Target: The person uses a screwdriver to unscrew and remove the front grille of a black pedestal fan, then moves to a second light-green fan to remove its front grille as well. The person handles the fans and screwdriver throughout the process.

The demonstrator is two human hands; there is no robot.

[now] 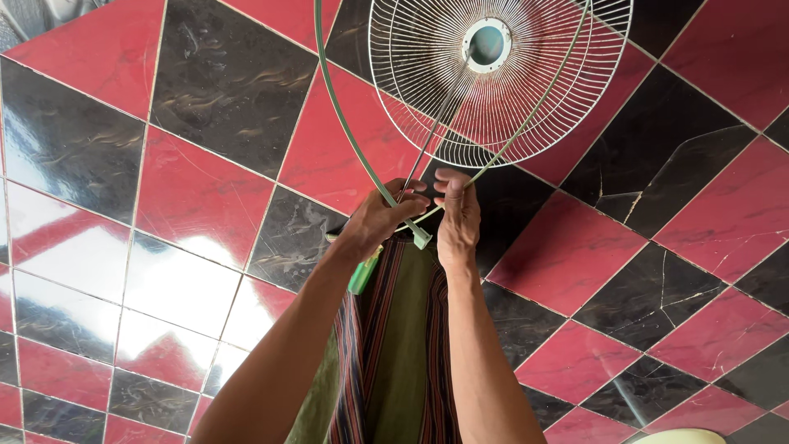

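The floor fills the view: glossy tiles laid as red and black triangles and diamonds, the black ones veined with pale streaks, thin light grout lines between them. Bright window glare washes the tiles from nine o'clock down to seven o'clock. A crack runs through a black tile near three o'clock.

At the centre, the left hand is closed around the thin green rim band, whose arc climbs toward twelve o'clock and out of the top edge. A green-handled screwdriver juts from below that hand, its slim shaft rising toward the middle of the fan guard. Just beside it, at its three o'clock, the right hand pinches the band's other end, fingers closed on it; that strand runs up toward one o'clock across the grille. The two hands nearly touch.

The white wire fan guard lies on the floor at twelve to one o'clock, round, with a ringed hub. At six o'clock, striped green and dark cloth hangs between the forearms. A pale rounded object peeks in at five o'clock.
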